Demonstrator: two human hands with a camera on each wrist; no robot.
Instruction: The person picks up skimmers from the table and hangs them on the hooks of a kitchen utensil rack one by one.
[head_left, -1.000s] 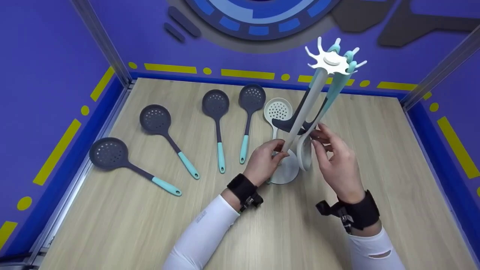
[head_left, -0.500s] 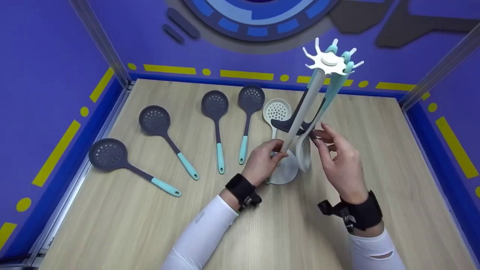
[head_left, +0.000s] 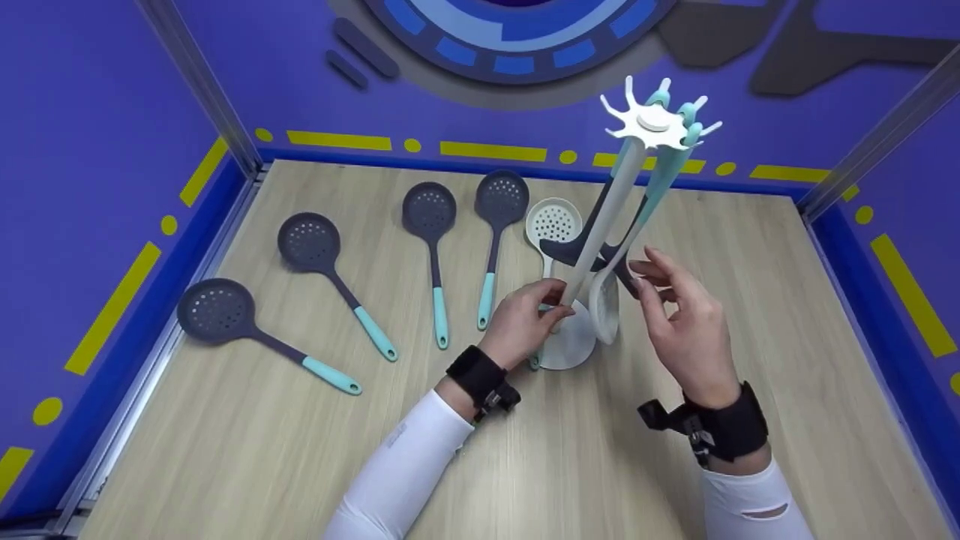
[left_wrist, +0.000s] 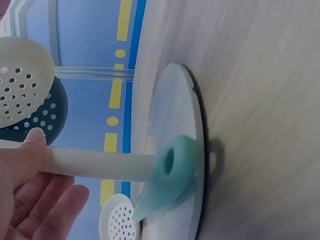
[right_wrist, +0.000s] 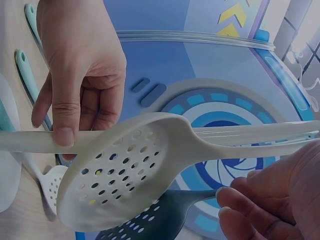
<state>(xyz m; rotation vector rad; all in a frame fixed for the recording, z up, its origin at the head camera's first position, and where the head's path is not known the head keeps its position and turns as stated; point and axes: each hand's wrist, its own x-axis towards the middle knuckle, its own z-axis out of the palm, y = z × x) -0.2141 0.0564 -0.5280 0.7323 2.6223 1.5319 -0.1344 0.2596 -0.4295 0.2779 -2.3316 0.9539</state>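
Note:
Thumb and fingers of my left hand (head_left: 525, 322) pinch the white pole (head_left: 604, 217) of a utensil stand near its grey round base (head_left: 570, 345). From the stand's white hooked top (head_left: 652, 124) hang a white skimmer (head_left: 604, 307) and dark utensils with teal handles. One of these, a dark skimmer (right_wrist: 165, 215), is behind the white one in the right wrist view. My right hand (head_left: 690, 330) is just right of the hanging utensils, fingers loosely bent. Its thumb tip is close to a dark bowl's edge; contact cannot be made out.
Several dark skimmers with teal handles, such as this skimmer (head_left: 310, 241), lie spread over the left of the wooden table (head_left: 465, 450). Another white skimmer (head_left: 553, 223) lies behind the stand, its teal handle end (left_wrist: 177, 160) by the base. Blue patterned walls enclose the table.
My right hand has drawn slightly right, away from the white skimmer. A dark bowl's edge now shows beside my thumb, and the white skimmer has turned a little. My left hand keeps its grip.

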